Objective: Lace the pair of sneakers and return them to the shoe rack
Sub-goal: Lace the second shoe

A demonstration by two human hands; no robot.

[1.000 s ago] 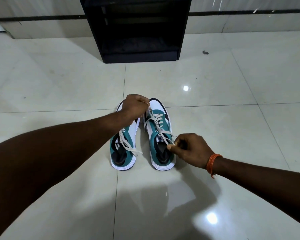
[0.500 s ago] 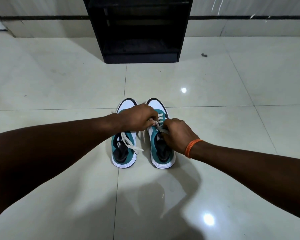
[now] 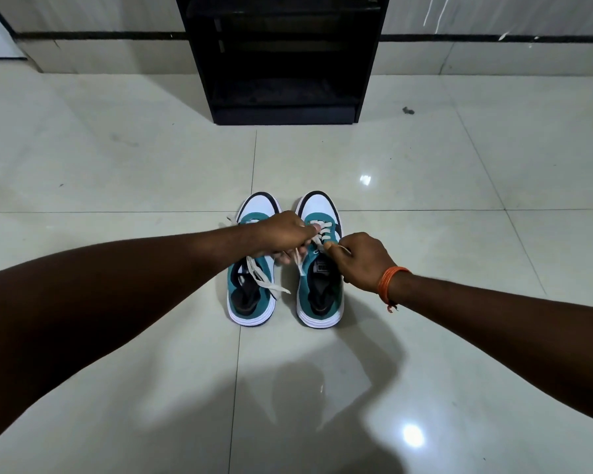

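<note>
left sneaker (image 3: 251, 295) – teal and white, sitting upright on the tiled floor, toe pointing at the rack, white lace (image 3: 264, 277) lying loose across its opening | right sneaker (image 3: 319, 295) – matching, standing just beside it, lace ends being pinched above its tongue | shoe rack (image 3: 281, 56) – black, standing against the wall, well apart

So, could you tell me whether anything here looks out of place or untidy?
Yes: the left sneaker has its lace loose, trailing over its side toward the floor. Both hands are on the right sneaker's lace. A small dark speck lies on the tiles right of the shoe rack.
</note>
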